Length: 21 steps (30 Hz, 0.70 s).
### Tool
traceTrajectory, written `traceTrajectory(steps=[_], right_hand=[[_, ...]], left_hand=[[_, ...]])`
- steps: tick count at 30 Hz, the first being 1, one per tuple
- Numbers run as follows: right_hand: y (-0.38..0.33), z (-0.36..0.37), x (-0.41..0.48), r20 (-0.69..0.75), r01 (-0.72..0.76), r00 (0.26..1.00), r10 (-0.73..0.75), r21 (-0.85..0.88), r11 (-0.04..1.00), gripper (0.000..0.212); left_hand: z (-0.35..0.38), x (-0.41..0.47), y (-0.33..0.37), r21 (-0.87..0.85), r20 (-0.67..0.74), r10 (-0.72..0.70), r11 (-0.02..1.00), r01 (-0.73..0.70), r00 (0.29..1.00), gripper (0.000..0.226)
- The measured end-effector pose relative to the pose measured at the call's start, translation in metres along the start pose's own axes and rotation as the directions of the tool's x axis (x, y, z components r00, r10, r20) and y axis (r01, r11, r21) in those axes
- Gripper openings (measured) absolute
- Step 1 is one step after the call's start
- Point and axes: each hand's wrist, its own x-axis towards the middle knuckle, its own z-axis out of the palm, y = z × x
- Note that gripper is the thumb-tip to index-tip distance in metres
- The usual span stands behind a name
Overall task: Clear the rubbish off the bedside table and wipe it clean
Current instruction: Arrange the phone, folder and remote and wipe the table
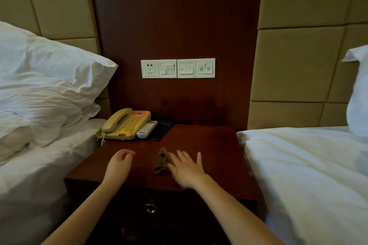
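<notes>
Nearest the lens, two bare arms reached up from the bottom edge, the left forearm (83, 211) and the right forearm (229, 203), toward a dark wooden counter (215, 143) set between two beds. Biggest in view were the left bed (39, 175) and the right bed (308, 165), both under white sheets and close against the counter's sides. Behind them stood tan padded headboards (298, 55) with a dark wood panel (175, 16) between. A rumpled white pillow (45, 77) lay on the left bed, and a second pillow (358, 89) showed at the right edge.

The counter's front held a closed drawer (179, 215) with a small metal pull (150, 208); its contents were hidden. A white switch plate (177, 68) with one socket sat on the panel above the counter.

At the counter's back left corner stood a yellow telephone (127, 123), handset in its cradle. A dark folder (161, 130) lay just beside it, and a white remote (147, 129) lay between them, partly on the folder.

The right hand (187, 167) lay flat on the counter's front half, fingers straight and spread, its thumb side touching a small crumpled brown cloth (161, 160). The left hand (119, 162) was apart from the cloth, fingers loosely curled, gripping nothing.
</notes>
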Motion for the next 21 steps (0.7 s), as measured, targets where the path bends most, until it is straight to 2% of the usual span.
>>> traceTrajectory(steps=[2,4,5,7,9,12,16,19,21], right_hand=[[0.051,-0.012,-0.006,-0.025,-0.165,0.986,0.165,-0.003,0.986,0.053],[0.093,-0.022,-0.010,-0.089,-0.348,0.934,0.346,-0.002,0.938,0.055],[0.104,-0.025,-0.009,-0.103,-0.404,0.911,0.400,-0.023,0.914,0.056],[0.099,-0.023,0.000,-0.126,-0.421,0.903,0.410,-0.072,0.904,0.057],[0.060,-0.014,0.014,-0.115,-0.329,0.940,0.320,-0.060,0.943,0.058],[-0.029,0.004,0.035,-0.057,-0.093,0.994,0.090,-0.043,0.995,0.057],[-0.130,0.022,0.046,0.035,0.176,0.984,-0.174,-0.059,0.983,0.054],[-0.140,0.024,0.055,0.063,0.232,0.971,-0.230,-0.024,0.973,0.053],[-0.120,0.019,0.058,0.060,0.200,0.978,-0.199,0.003,0.980,0.053]], left_hand=[[-0.004,-0.003,-0.006,0.029,0.004,0.021,0.999,-0.021,1.000,0.018],[-0.015,-0.006,-0.016,0.080,-0.020,0.056,0.995,-0.054,0.998,0.018],[-0.024,-0.007,-0.022,0.111,-0.042,0.073,0.991,-0.068,0.996,0.018],[-0.046,-0.007,-0.032,0.164,-0.096,0.076,0.985,-0.060,0.992,0.017],[-0.066,-0.005,-0.039,0.210,-0.142,0.042,0.978,-0.011,0.989,0.019],[-0.081,-0.004,-0.043,0.240,-0.197,0.016,0.970,0.033,0.980,0.023],[-0.076,-0.005,-0.042,0.264,-0.200,0.047,0.965,0.007,0.979,0.023],[-0.067,-0.003,-0.041,0.283,-0.166,0.092,0.958,-0.042,0.982,0.023],[-0.061,-0.001,-0.042,0.296,-0.134,0.102,0.953,-0.059,0.986,0.026]])
